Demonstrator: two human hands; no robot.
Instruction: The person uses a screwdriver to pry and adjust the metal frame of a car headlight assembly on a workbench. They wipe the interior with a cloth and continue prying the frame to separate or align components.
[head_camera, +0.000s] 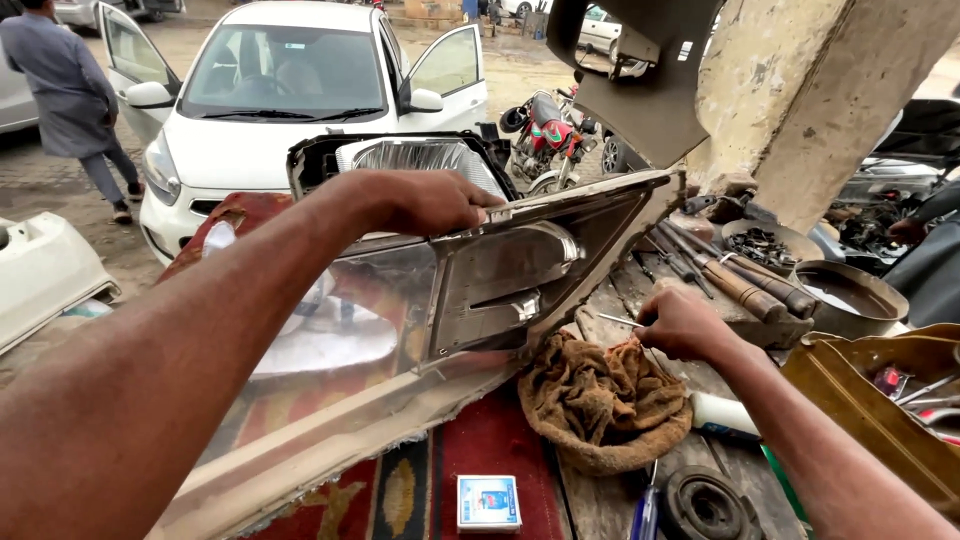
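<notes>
Gripping the top edge of a car headlamp (470, 290), the left hand (425, 200) props it upright over the worktop (600, 500). The right hand (680, 325) is closed around a thin metal tool (615, 320) beside a brown rag (600, 400). Judged bulky, rigid, moderately light; its clear lens looks scratch-prone and slippery, so hold it by the housing rim.

Clear, silvery headlamp (450, 290), dusty tan along its edge. Brown, stained rag (605, 400). Red rug (480, 450) patterned in black and gold. Small blue-and-white box (489, 502). White car (280, 90). Red motorbike (545, 125). Grey, weathered desk (600, 500).
</notes>
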